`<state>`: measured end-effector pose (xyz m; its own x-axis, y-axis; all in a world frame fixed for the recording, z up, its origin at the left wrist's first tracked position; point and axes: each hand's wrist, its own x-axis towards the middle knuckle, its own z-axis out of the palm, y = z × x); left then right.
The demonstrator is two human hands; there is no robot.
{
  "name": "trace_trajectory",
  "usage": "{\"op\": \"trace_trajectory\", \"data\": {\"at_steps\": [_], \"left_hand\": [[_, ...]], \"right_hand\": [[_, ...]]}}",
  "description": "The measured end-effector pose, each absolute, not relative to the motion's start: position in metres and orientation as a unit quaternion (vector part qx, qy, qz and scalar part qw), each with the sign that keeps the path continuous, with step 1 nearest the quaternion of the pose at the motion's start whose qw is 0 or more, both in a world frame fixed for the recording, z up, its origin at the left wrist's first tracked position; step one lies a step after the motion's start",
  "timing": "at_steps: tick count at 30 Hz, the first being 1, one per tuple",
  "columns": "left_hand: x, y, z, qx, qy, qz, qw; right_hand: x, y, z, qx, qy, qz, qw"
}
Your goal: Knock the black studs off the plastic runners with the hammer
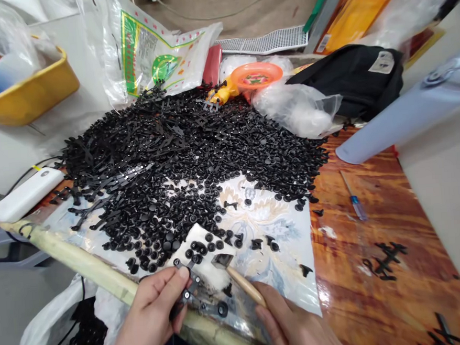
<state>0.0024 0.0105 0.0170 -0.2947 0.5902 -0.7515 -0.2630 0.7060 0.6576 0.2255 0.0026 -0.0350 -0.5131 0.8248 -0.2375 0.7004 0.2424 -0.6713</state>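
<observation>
- Left hand (160, 298): 1, fingers pinching one black riveted strip (193, 284) between thumb and fingertips, near edge of desk (373, 199), left of centre.
- Right hand (289, 318): 1, fingers wrapped round the handle of one wood-handled tool (246, 285); its dark metal head points far-left, just beside the strip.
- White pad (217, 272): 1, just beyond the strip; roughly seven round black buttons (210, 237) on it, some overlapping, count approximate.
- Black ring part (223, 309): 1, near side, between the hands.
- Black pile (196, 138): strips and buttons mixed, far too many to count, spread left to centre, far side, partly over a patterned sheet (280, 274).
- Right part of desk, bare wood: 1 screwdriver (357, 205); 2 clusters of black pieces, one mid (388, 260), one at near edge (444, 331).
- Far side: 1 orange dish (257, 76), 1 black bag (349, 77), 1 printed sack (166, 56).
- Far left: 1 yellow basket (31, 97).
</observation>
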Motion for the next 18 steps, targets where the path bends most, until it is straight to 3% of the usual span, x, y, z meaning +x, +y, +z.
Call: {"op": "trace_trajectory", "data": {"at_steps": [18], "left_hand": [[0.003,0.011,0.017,0.076,0.730,0.360,0.576]], "right_hand": [[0.221,0.003,-0.026,-0.499,-0.770,0.391,0.072]]}}
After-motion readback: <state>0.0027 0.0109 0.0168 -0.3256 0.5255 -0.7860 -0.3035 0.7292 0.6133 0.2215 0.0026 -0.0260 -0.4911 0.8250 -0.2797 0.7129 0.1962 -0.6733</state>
